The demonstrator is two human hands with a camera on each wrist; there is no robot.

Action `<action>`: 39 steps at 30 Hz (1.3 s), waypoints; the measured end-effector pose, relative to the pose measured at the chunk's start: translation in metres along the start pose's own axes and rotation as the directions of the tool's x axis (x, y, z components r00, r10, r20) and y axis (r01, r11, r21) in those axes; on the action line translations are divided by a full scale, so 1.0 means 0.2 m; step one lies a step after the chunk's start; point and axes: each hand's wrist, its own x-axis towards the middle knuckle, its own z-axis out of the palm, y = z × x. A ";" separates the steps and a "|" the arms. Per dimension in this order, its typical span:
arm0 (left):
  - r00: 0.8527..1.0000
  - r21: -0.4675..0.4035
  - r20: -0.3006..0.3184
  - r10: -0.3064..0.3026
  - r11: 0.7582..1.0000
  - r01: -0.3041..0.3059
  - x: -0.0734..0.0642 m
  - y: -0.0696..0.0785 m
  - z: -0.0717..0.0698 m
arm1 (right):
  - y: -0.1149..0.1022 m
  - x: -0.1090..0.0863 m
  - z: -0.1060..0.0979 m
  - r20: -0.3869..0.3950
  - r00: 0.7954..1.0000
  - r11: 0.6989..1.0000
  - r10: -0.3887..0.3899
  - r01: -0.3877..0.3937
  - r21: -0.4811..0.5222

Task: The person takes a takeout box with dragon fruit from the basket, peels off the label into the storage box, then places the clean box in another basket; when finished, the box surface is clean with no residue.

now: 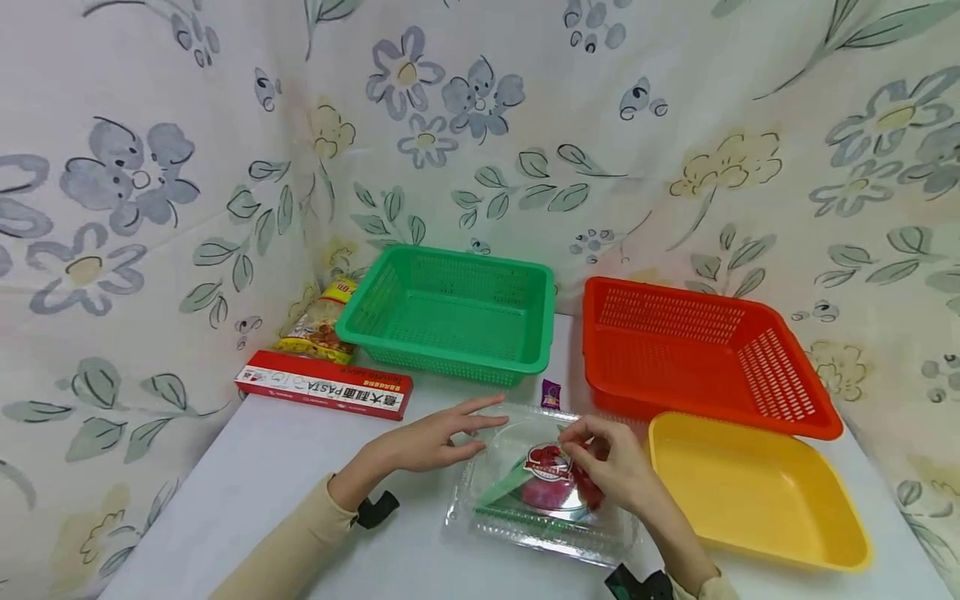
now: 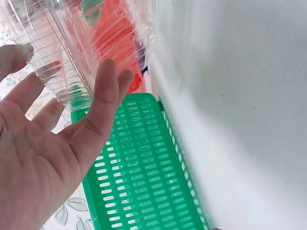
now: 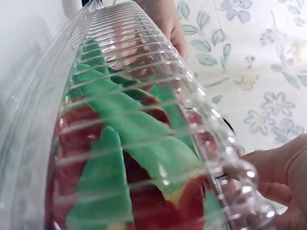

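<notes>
A clear plastic clamshell box (image 1: pixel 501 454) lies flat on the white table, a round red-and-white label (image 1: pixel 547 463) on its lid. Through the ribbed wall show glossy green leaf-shaped pieces (image 3: pixel 122 105) over something dark red. My left hand (image 1: pixel 442 437) is at the box's left side, its fingers spread and fairly straight, fingertips right at the ribbed wall in the left wrist view. Over the lid, my right hand (image 1: pixel 607 458) has thumb and forefinger brought together close to the label's upper edge; I cannot tell whether they pinch anything.
A green basket (image 1: pixel 450 367) stands behind the box, a red basket (image 1: pixel 675 408) to its right, a yellow tray (image 1: pixel 757 533) in front of that. Farther left lie a red pasta box (image 1: pixel 322 385) and a yellow-topped bag (image 1: pixel 318 323). A small purple packet (image 1: pixel 551 394) lies behind the clamshell.
</notes>
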 end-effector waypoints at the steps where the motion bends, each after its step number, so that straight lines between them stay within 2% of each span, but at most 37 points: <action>1: 1.000 -0.005 0.001 0.002 1.000 -0.002 0.00 0.00 0.00 | 0.00 0.00 0.00 0.001 1.000 1.000 0.011 -0.011 0.007; 4: 1.000 -0.034 0.010 -0.005 0.999 0.006 -0.01 -0.01 0.01 | 0.01 -0.01 0.01 0.004 1.000 0.999 0.022 -0.022 0.033; 8: 1.000 -0.070 0.017 -0.010 0.998 0.011 0.00 -0.02 0.01 | 0.02 -0.01 0.00 -0.010 1.000 0.998 -0.026 0.027 0.064; 11: 1.000 -0.082 0.013 -0.013 0.997 0.014 0.01 -0.03 0.00 | 0.03 -0.01 0.00 -0.028 0.998 0.995 -0.051 0.053 0.079; 14: 1.000 -0.091 0.020 -0.014 0.996 0.016 0.01 -0.02 0.00 | 0.04 -0.01 -0.01 -0.030 0.999 0.994 -0.044 0.047 0.103; 21: 1.000 -0.106 0.027 -0.005 0.994 0.008 0.01 -0.02 -0.01 | 0.05 0.00 -0.01 -0.018 0.997 0.983 -0.071 0.073 0.171; 25: 0.999 -0.131 0.028 -0.015 0.991 0.019 0.01 -0.03 -0.01 | 0.04 0.00 -0.02 -0.016 0.996 0.981 -0.093 0.094 0.171; 33: 1.000 -0.128 0.019 -0.003 0.992 0.005 0.00 -0.02 -0.01 | 0.03 0.00 -0.04 -0.035 0.996 0.982 -0.077 0.082 0.173; 39: 0.999 -0.130 0.030 -0.018 0.991 0.022 0.00 -0.02 -0.01 | 0.02 -0.01 -0.06 -0.007 0.998 0.982 -0.059 0.059 0.181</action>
